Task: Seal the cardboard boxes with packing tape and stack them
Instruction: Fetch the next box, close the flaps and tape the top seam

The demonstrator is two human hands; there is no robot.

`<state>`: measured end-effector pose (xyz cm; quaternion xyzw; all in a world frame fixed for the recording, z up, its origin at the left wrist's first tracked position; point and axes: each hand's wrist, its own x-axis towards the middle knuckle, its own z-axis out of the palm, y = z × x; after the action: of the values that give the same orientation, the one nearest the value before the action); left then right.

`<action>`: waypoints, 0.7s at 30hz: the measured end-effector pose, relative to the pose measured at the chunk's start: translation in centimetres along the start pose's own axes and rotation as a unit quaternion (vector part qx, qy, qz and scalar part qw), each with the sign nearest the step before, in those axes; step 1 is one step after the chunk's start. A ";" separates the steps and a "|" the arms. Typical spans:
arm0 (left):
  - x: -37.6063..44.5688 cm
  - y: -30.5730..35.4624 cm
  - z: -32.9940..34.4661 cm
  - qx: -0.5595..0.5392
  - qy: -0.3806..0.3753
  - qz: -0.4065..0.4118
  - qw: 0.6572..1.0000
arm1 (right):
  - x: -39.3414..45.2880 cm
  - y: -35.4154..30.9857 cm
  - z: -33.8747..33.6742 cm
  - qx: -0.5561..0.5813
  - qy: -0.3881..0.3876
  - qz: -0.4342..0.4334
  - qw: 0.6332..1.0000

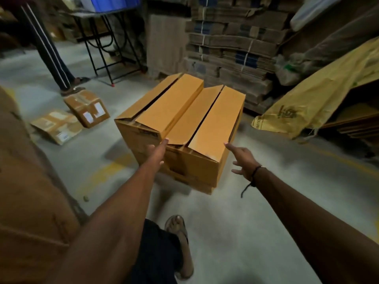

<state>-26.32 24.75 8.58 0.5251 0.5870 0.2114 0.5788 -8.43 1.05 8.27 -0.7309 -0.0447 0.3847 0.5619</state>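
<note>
Boxes: two long tan cardboard boxes side by side on the grey concrete floor (246,222), apparently atop a lower box whose edge shows beneath. Left long tan box (162,107) and right long tan box (207,128) both run with long axes away from the person, angled up and to the right. Top flaps unsealed on both, dark gaps along the centre seams; no tape visible anywhere in view.

Left hand (158,152): fingers straight, tips touching the near end where the two boxes meet; grips nothing.

Right hand (244,158): open, fingers spread, index tip just short of the right box's near corner; empty.

Boxes lie directly ahead of both hands. Left hand is nearer. Judgement: flaps need closing first.
</note>
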 end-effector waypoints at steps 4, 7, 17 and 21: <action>3.7 -0.9 1.8 -0.016 -0.022 -0.043 0.999 | 4.2 2.0 3.6 0.022 0.007 0.058 0.998; 5.8 -1.8 3.2 0.015 -0.030 -0.014 0.999 | 6.5 2.8 4.8 0.036 0.012 0.073 0.997; 8.0 -2.9 5.1 0.067 -0.041 0.081 0.994 | 12.4 3.3 3.9 0.026 0.026 0.024 0.999; 7.8 -2.1 6.0 0.156 -0.108 0.075 0.979 | 12.4 3.8 1.7 0.034 0.019 -0.007 0.999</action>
<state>-19.96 28.58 1.72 0.6717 0.5054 0.1018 0.5320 -2.17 7.15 -1.44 -0.7181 -0.0254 0.3681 0.5900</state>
